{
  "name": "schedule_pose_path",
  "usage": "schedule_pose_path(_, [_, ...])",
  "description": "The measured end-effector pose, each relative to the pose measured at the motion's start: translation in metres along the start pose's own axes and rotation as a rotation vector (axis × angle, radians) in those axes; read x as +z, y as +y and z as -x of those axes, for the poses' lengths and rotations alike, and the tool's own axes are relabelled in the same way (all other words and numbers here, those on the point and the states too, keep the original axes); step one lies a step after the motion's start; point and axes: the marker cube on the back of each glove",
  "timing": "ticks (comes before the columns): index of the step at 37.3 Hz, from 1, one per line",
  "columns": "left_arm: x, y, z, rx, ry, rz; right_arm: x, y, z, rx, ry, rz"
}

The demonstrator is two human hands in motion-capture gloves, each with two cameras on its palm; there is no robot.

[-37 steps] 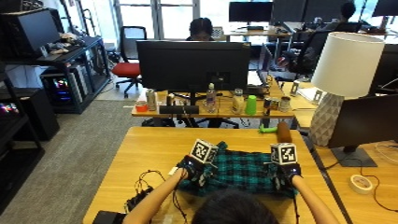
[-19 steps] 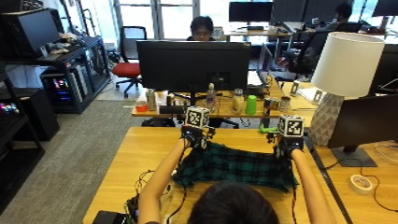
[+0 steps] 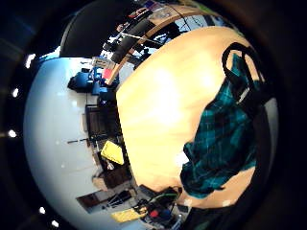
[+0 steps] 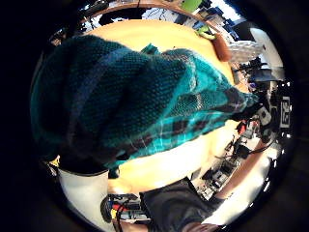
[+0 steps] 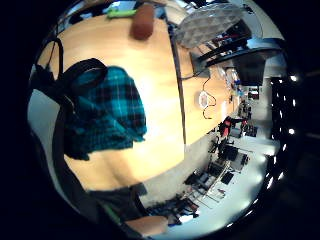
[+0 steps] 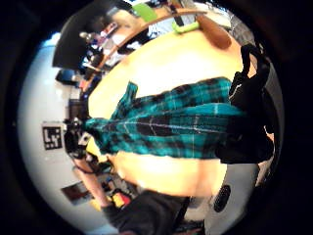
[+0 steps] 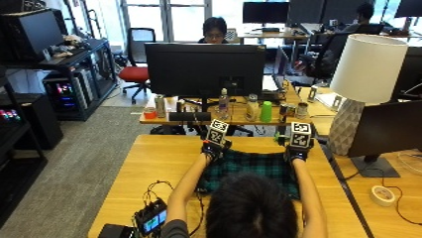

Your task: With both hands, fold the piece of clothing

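On the wooden desk (image 7: 151, 163) a teal and black plaid garment (image 7: 254, 166) lies spread in front of the person, its long axis running across the desk from side to side, parallel to the far edge. Both arms reach forward to its far edge: the left hand (image 7: 212, 148) is at the far left corner and the right hand (image 7: 296, 152) at the far right corner, the two well apart with the cloth stretched between them. The right thumb side palm view shows the cloth drawn out long between the two hands, and the right hand's black fingers (image 6: 249, 103) curl round its end; the left thumb side palm view is filled with bunched plaid close to that palm, so the left hand also grips cloth. Bare desk lies open to the left of the garment and in a narrow strip beyond it up to the far edge. A dark device with cables (image 7: 153, 218) sits near the desk's near left corner, apart from the cloth.
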Motion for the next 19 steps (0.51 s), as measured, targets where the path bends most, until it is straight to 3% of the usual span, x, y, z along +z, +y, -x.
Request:
schedule_pose_path(6, [0.027, -0.023, 0.007, -0.117, -0.167, -0.007, 0.0, -0.022, -0.007, 0.093, 0.143, -0.358])
schedule_pose_path(11, [0.018, -0.019, 0.007, -0.091, -0.047, -0.039, -0.023, -0.028, -0.013, 0.062, 0.128, -0.505])
schedule_pose_path(14, [0.002, -0.014, 0.01, -0.1, -0.016, -0.087, -0.032, -0.027, -0.025, 0.07, 0.141, -0.484])
schedule_pose_path(19, [-0.029, 0.011, 0.009, -0.11, 0.04, -0.162, -0.009, -0.062, -0.061, 0.101, 0.155, -0.295])
